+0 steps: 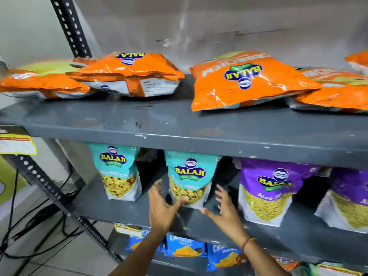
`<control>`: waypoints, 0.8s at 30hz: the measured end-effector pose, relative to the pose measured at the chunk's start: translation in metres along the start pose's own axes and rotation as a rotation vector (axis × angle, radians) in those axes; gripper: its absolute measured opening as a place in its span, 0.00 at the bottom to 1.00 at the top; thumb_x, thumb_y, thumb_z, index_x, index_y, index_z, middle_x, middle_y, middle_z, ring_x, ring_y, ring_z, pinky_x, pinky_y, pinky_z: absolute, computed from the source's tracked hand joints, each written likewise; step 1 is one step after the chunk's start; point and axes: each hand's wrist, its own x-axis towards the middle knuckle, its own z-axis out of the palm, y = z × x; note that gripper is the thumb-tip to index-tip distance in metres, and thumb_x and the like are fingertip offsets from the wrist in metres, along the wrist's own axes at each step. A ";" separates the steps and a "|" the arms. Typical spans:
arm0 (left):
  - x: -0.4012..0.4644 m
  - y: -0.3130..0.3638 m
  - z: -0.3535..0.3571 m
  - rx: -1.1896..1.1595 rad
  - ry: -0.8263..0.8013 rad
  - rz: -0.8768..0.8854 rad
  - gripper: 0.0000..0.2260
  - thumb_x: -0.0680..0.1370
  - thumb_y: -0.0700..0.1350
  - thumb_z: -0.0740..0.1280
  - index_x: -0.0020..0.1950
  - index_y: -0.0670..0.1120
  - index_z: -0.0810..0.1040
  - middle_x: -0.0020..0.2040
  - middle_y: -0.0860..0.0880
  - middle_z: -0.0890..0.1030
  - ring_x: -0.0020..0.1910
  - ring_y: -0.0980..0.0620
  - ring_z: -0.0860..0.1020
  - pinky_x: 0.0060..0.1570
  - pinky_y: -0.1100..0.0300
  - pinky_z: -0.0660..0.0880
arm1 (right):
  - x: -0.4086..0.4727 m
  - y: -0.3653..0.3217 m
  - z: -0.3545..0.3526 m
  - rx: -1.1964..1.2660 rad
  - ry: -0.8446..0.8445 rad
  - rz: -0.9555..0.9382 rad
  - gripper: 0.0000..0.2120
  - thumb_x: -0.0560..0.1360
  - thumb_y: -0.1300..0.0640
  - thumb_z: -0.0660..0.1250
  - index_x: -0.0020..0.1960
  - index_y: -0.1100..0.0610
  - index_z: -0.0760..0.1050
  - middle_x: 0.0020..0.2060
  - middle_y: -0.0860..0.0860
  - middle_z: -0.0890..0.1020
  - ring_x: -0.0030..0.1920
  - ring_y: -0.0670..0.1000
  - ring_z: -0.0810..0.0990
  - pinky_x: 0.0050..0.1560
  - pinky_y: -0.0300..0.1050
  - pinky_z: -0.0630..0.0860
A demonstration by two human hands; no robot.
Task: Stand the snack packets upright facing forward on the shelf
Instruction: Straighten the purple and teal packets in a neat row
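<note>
Teal packet (189, 180) upright, label forward; both hands (162, 208) flank base, grip open.

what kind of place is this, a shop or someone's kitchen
Most likely a small shop or its stockroom: a grey slotted-angle metal rack holds many branded snack packets grouped by colour, with a price label stuck on a shelf edge.

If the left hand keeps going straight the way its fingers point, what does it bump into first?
Probably the teal Balaji packet standing just ahead; the left hand already has its thumb at the packet's lower edge, though depth is hard to judge.
</note>
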 end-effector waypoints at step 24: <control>0.040 -0.029 -0.025 -0.138 -0.526 -0.142 0.25 0.64 0.40 0.79 0.54 0.56 0.72 0.52 0.60 0.80 0.54 0.65 0.78 0.43 0.76 0.74 | 0.026 0.010 0.039 0.147 -0.093 0.174 0.31 0.66 0.59 0.77 0.62 0.47 0.65 0.58 0.45 0.78 0.59 0.42 0.76 0.48 0.28 0.75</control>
